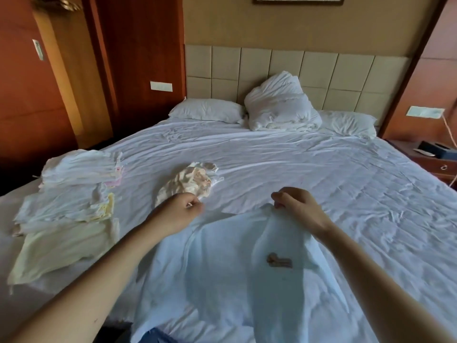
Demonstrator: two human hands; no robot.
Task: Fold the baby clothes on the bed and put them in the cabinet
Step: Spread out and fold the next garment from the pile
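1. Spread on the near part of the bed (321, 169): a pale blue garment (222, 268), mostly flat, with a small brown emblem (279, 260) on its right half.
2. Pinching the far edge of the pale blue garment: the right hand (296, 206), fingers curled round the cloth and a fold of it raised off the sheet.
3. Just beside the garment's far left corner: the left hand (180, 211), fingers curled in with the tips drawn together low over the sheet. Cannot tell whether any cloth is caught between them.
4. Just beyond the left hand: a crumpled cream garment (188, 181) with a faint pinkish print, lying loose on the sheet.
5. Along the left edge of the bed: a stack of folded clothes (74, 194), white pieces farther off, pale yellow ones nearer, apart from the pale blue garment.
6. At the head of the bed: two flat white pillows (207, 111), with a bundled white duvet (279, 107) between them against the padded headboard (346, 70).
7. Right of the bed: a wooden nightstand (440, 164), with dark items on top too small to make out.
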